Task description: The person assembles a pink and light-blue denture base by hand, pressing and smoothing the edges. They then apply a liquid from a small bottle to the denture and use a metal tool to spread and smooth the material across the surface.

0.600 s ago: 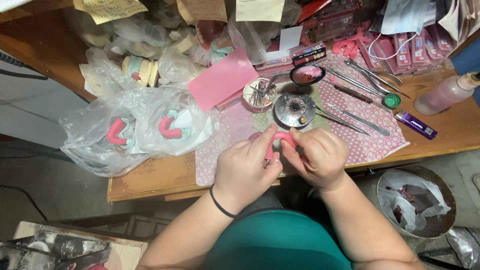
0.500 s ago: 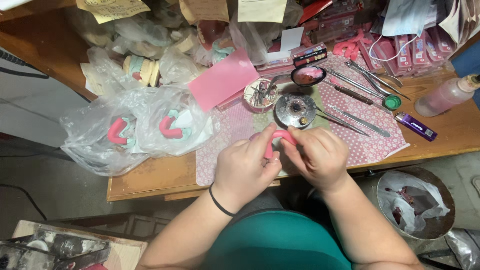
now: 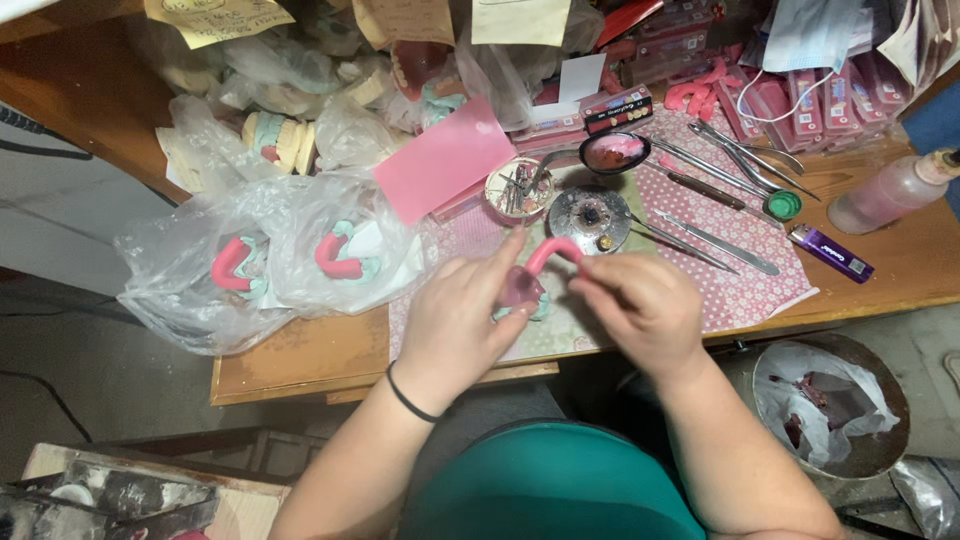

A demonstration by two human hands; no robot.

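Wax strip: a curved pink wax strip [image 3: 548, 252] held above the patterned mat [image 3: 745, 290], arching between both hands.
Left hand: the left hand [image 3: 462, 325] pinches the strip's lower end, where it meets a pale model [image 3: 520, 292].
Right hand: the right hand [image 3: 645, 308] pinches the upper end with its fingertips.
Surface: a cluttered wooden bench [image 3: 300, 360] with metal tools [image 3: 715, 240], a purple lighter [image 3: 830, 252] and plastic bags [image 3: 260, 265] holding pink-rimmed casts.
Room: a lined bin [image 3: 830, 405] stands beside the bench on the grey floor [image 3: 90, 370].

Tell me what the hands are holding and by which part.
Both hands hold a pink wax strip bent into an arch. The left hand pinches its lower left end; the right hand grips the right end with its fingers.
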